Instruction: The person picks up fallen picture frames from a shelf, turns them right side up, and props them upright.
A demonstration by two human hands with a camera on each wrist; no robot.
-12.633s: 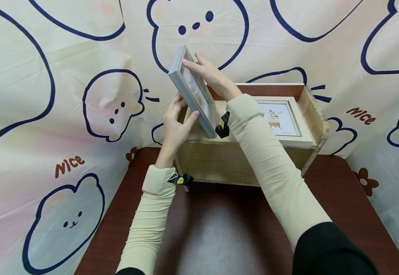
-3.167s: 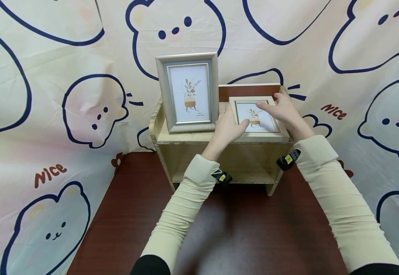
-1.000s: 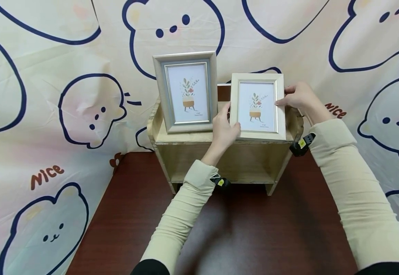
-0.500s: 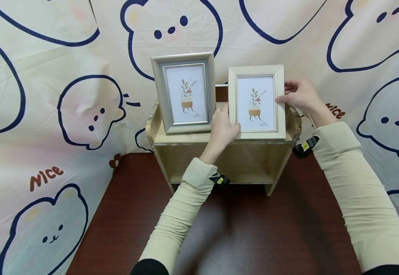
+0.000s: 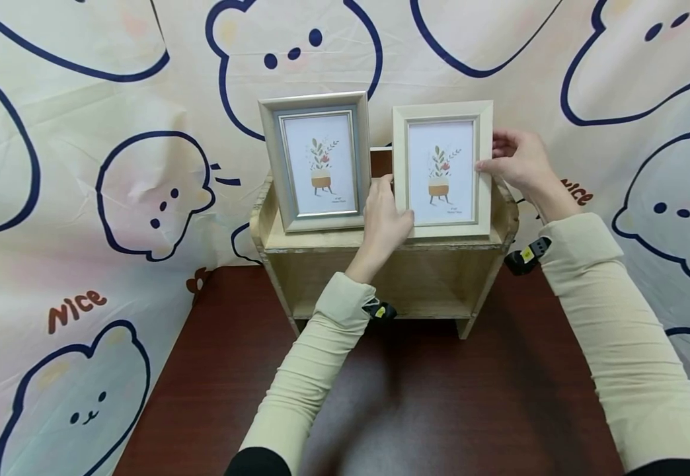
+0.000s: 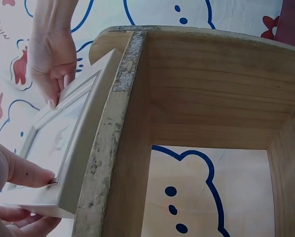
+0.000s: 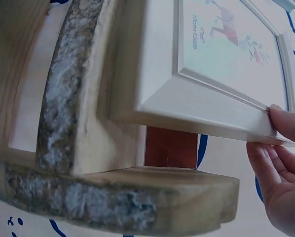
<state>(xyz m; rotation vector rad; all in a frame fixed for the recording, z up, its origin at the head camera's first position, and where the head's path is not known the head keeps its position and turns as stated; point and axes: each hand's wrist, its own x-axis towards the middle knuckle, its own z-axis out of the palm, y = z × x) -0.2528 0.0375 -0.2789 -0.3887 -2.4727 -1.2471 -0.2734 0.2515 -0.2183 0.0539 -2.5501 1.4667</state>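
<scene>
A cream picture frame [image 5: 401, 165] stands nearly upright on the right part of the wooden shelf's top [image 5: 327, 239], its lower edge at the front. The left hand [image 5: 383, 218] grips its lower left corner, thumb on the front, as the left wrist view shows with the frame [image 6: 78, 163] and the hand's thumb and fingers [image 6: 26, 173]. At the right edge, the right hand [image 5: 520, 162] pinches the frame, thumb in front and fingers behind; the right wrist view shows this hand [image 7: 285, 182] too. A grey-silver frame [image 5: 273, 142] leans back on the shelf's left part.
The shelf unit has raised side panels [image 5: 505, 215] and an open compartment [image 5: 381, 281] below its top. It stands on a dark red-brown table [image 5: 232, 370]. A cloth with bear drawings [image 5: 190, 86] hangs behind and at the sides.
Over the last second the cream frame has tilted further upright, its top edge rising, with the right hand moving up slightly. Earlier it lay flat, while the grey-silver frame was held in both hands.
</scene>
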